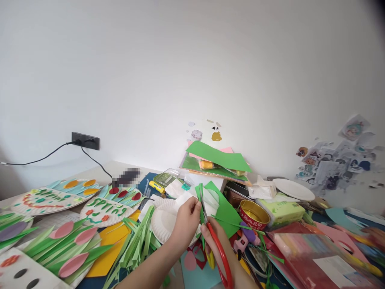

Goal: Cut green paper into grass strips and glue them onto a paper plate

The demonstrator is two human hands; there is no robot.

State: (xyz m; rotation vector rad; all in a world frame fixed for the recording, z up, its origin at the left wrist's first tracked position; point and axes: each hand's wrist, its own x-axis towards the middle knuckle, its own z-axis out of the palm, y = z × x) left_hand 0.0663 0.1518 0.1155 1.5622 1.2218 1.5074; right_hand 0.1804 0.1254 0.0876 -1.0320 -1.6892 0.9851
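My left hand (187, 220) pinches a narrow piece of green paper (197, 191) upright between thumb and fingers. Red-handled scissors (221, 253) are in my right hand (217, 237), their blades pointing up along the green paper. The paper lies close against the blades; whether they are parted is too small to tell. Behind both hands are a larger green sheet (226, 210) and crumpled white tissue (212, 200). A white paper plate (161, 224) sits beside my left wrist, with a bundle of cut green strips (140, 237) to its left.
Paper plates with tulips and lettering (105, 206) cover the left side. A gold tin (255, 213), a tissue pack (282, 210) and a plastic packet of coloured material (313, 245) are on the right. At the far right edge another person's hand (374, 237) shows blurred. A wall stands behind.
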